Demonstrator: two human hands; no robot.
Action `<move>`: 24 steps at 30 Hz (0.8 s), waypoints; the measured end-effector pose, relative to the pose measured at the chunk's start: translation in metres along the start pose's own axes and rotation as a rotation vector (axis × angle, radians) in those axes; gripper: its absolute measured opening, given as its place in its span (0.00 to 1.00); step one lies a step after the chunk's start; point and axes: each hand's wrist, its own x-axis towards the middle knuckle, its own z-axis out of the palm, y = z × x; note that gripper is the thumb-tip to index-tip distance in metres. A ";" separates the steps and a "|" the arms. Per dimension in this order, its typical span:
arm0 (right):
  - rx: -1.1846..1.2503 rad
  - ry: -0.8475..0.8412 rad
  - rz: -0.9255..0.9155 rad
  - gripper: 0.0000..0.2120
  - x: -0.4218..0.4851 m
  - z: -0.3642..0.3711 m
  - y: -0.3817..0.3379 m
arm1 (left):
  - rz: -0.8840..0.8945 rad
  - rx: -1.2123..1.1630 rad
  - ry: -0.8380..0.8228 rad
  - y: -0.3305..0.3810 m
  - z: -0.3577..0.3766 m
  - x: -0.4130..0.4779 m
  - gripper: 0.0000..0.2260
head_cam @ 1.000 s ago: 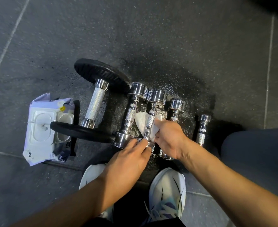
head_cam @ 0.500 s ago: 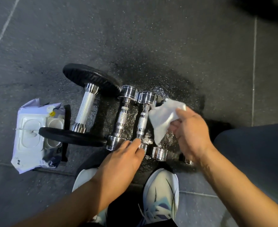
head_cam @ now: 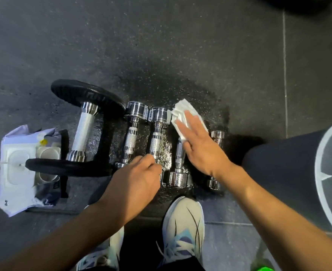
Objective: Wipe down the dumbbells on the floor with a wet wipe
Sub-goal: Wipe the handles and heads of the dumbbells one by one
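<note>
The right hand (head_cam: 200,149) lies flat, fingers straight and together, pressing a crumpled white wet wipe (head_cam: 182,111) onto the far head of the third chrome dumbbell (head_cam: 179,155). The left hand (head_cam: 135,181) curls its fingers round the near end of the second chrome dumbbell (head_cam: 155,145), just left of it. The first chrome dumbbell (head_cam: 131,141) lies beside that, then a large black-plate dumbbell (head_cam: 83,130). The smallest chrome dumbbell (head_cam: 217,136) lies right of the right hand. All rest on a dark, wet-speckled floor (head_cam: 180,45). An open pack of wet wipes (head_cam: 18,173) lies far left; a pale shoe (head_cam: 182,222) is nearest.
</note>
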 end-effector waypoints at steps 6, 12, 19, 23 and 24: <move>-0.129 -0.001 -0.041 0.29 -0.026 0.009 -0.004 | 0.025 -0.016 0.026 -0.004 -0.001 -0.003 0.02; 0.018 -0.074 -0.025 0.28 -0.057 0.028 -0.011 | 0.078 -0.006 0.023 -0.008 -0.016 0.007 0.06; 0.166 0.103 -0.025 0.23 -0.074 0.019 -0.012 | 0.125 0.021 -0.114 -0.023 -0.048 0.040 0.06; 0.249 0.425 0.082 0.19 -0.051 -0.006 0.001 | 0.130 0.061 -0.220 -0.028 -0.078 0.058 0.07; 0.199 0.436 0.059 0.20 -0.041 -0.010 0.003 | 0.143 0.080 -0.241 -0.030 -0.086 0.063 0.07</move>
